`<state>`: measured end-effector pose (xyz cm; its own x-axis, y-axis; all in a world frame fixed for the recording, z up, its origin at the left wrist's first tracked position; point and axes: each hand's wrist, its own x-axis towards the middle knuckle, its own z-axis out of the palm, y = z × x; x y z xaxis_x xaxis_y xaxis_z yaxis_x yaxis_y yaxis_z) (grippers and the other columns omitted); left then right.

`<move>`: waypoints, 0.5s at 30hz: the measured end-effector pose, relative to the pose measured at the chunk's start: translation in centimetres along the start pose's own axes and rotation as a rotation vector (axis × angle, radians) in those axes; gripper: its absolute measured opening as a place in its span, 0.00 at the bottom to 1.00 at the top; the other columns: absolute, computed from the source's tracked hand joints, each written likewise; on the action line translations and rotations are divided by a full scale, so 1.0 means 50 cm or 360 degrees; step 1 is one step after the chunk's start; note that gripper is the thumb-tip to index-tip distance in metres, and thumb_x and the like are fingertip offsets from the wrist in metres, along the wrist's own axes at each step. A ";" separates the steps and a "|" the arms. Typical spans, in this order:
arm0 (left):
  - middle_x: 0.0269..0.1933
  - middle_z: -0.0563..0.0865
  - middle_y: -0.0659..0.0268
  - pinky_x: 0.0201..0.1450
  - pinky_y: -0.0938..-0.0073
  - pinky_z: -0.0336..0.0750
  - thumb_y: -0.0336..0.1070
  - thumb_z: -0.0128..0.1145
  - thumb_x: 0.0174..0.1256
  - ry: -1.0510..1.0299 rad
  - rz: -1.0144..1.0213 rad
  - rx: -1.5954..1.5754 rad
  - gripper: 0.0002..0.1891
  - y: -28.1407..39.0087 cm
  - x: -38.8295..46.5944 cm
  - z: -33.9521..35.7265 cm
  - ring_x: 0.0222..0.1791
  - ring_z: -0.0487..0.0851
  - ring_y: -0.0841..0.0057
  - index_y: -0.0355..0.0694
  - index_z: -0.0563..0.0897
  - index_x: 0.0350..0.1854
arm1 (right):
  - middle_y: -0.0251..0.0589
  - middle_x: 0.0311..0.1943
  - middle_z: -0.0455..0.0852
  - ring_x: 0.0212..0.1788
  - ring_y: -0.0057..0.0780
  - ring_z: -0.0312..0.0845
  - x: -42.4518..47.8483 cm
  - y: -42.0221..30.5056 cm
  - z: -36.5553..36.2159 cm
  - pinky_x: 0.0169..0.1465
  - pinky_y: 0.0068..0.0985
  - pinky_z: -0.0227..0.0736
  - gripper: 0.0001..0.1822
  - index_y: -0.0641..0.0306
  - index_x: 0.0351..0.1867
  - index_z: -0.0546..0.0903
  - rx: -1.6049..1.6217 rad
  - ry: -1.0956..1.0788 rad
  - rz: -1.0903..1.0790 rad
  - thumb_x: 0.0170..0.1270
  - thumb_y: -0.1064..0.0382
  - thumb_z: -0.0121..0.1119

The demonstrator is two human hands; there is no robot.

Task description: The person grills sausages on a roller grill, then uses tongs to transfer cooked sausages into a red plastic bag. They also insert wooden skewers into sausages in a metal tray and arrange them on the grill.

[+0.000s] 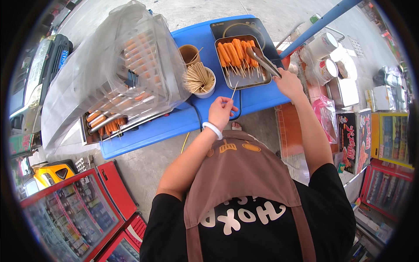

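Note:
My right hand [288, 82] grips a pair of metal tongs [266, 65], their jaws resting at the right end of a pile of skewered sausages [233, 52]. Those sausages lie in a rectangular metal tray [244, 85], sticks pointing towards me. Between the fingers of my left hand [221, 111] is a thin wooden skewer [234, 90], its tip up near the tray's front rim. Left of the tray, a white tub [207, 94] is packed with bamboo skewers [199, 78]. Behind it stands a brown cup [189, 54] with a stick in it.
A roller grill [108, 121] with sausages stands on the blue table [137, 139] at left, under a clear plastic cover [98, 65]. The tray partly overlaps a black induction cooker [262, 31]. A blue pole [320, 26] slants at right. Glass-door fridges [72, 216] stand behind me.

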<state>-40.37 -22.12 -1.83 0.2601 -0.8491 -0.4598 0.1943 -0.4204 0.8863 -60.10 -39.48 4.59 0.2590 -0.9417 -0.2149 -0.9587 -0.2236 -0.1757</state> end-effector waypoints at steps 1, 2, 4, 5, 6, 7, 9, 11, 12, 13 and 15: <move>0.34 0.87 0.62 0.31 0.83 0.71 0.37 0.54 0.71 0.0020 -0.0004 -0.0039 0.09 -0.001 -0.001 -0.002 0.26 0.76 0.84 0.36 0.75 0.43 | 0.52 0.47 0.85 0.50 0.55 0.80 -0.001 0.001 -0.008 0.55 0.46 0.73 0.25 0.54 0.63 0.74 -0.0031 -0.0025 -0.0024 0.66 0.50 0.53; 0.34 0.87 0.62 0.30 0.83 0.71 0.37 0.55 0.71 0.0040 -0.0008 -0.0078 0.09 0.000 0.000 -0.005 0.26 0.76 0.84 0.36 0.75 0.43 | 0.52 0.47 0.85 0.50 0.55 0.80 -0.002 0.000 -0.018 0.56 0.46 0.74 0.26 0.54 0.64 0.73 -0.0062 -0.0049 -0.0047 0.66 0.50 0.52; 0.33 0.87 0.63 0.29 0.84 0.70 0.37 0.55 0.71 0.0061 -0.0025 -0.0100 0.09 0.004 0.000 -0.007 0.26 0.76 0.84 0.35 0.76 0.42 | 0.52 0.46 0.86 0.50 0.52 0.81 -0.004 -0.008 -0.047 0.55 0.45 0.74 0.28 0.58 0.65 0.72 -0.0072 -0.0110 -0.0049 0.65 0.50 0.54; 0.33 0.87 0.63 0.28 0.84 0.70 0.37 0.55 0.71 0.0071 -0.0033 -0.0111 0.09 0.008 0.000 -0.007 0.25 0.76 0.85 0.35 0.76 0.42 | 0.52 0.45 0.86 0.49 0.50 0.82 -0.004 -0.010 -0.055 0.55 0.44 0.74 0.29 0.59 0.66 0.72 -0.0076 -0.0140 -0.0050 0.65 0.50 0.55; 0.32 0.87 0.63 0.28 0.84 0.69 0.37 0.55 0.71 0.0094 0.0001 -0.0116 0.09 0.019 -0.002 -0.005 0.25 0.75 0.85 0.35 0.76 0.42 | 0.51 0.41 0.86 0.44 0.46 0.82 -0.006 0.003 -0.052 0.49 0.41 0.75 0.28 0.61 0.64 0.74 0.0180 -0.0105 -0.0028 0.65 0.51 0.56; 0.32 0.87 0.63 0.28 0.84 0.69 0.37 0.55 0.71 0.0124 0.0035 -0.0121 0.09 0.033 -0.004 -0.005 0.25 0.75 0.86 0.35 0.76 0.42 | 0.50 0.37 0.86 0.39 0.41 0.83 -0.007 0.024 -0.044 0.44 0.37 0.76 0.27 0.63 0.62 0.75 0.0439 -0.0075 -0.0011 0.66 0.51 0.57; 0.31 0.87 0.64 0.27 0.85 0.69 0.36 0.54 0.72 0.0181 0.0159 -0.0149 0.08 0.060 -0.007 -0.008 0.24 0.74 0.87 0.35 0.76 0.41 | 0.45 0.30 0.84 0.28 0.32 0.80 -0.026 0.035 -0.044 0.33 0.29 0.73 0.23 0.65 0.58 0.77 0.1049 -0.0219 0.0042 0.67 0.53 0.58; 0.31 0.87 0.64 0.27 0.85 0.69 0.35 0.54 0.72 0.0235 0.0329 -0.0192 0.08 0.081 -0.015 -0.014 0.23 0.73 0.88 0.35 0.76 0.41 | 0.38 0.23 0.79 0.19 0.21 0.72 -0.071 0.023 -0.077 0.21 0.20 0.65 0.18 0.66 0.53 0.79 0.1742 -0.0586 0.0139 0.69 0.56 0.57; 0.31 0.87 0.64 0.27 0.86 0.68 0.34 0.53 0.72 0.0276 0.0388 -0.0167 0.07 0.104 -0.024 -0.013 0.22 0.72 0.89 0.34 0.77 0.40 | 0.37 0.23 0.77 0.17 0.19 0.69 -0.092 0.018 -0.087 0.19 0.18 0.61 0.16 0.65 0.51 0.79 0.1910 -0.0622 0.0153 0.70 0.57 0.56; 0.30 0.87 0.64 0.26 0.85 0.69 0.34 0.54 0.72 0.0303 0.0445 -0.0171 0.07 0.112 -0.030 -0.018 0.22 0.73 0.88 0.34 0.77 0.39 | 0.35 0.22 0.76 0.16 0.17 0.66 -0.112 0.007 -0.092 0.18 0.16 0.56 0.13 0.64 0.49 0.80 0.2085 -0.0663 0.0168 0.71 0.58 0.54; 0.29 0.87 0.65 0.24 0.84 0.69 0.34 0.54 0.71 0.0350 0.0566 -0.0177 0.08 0.127 -0.039 -0.029 0.20 0.74 0.88 0.34 0.77 0.38 | 0.34 0.22 0.74 0.14 0.15 0.63 -0.130 0.002 -0.098 0.16 0.14 0.53 0.11 0.63 0.47 0.79 0.2321 -0.0742 0.0168 0.73 0.59 0.52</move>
<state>-38.26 -22.68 4.61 0.5220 -0.8416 -0.1386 0.1539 -0.0669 0.9858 -62.45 -34.60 10.68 0.4784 -0.7147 -0.5103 -0.1009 0.5325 -0.8404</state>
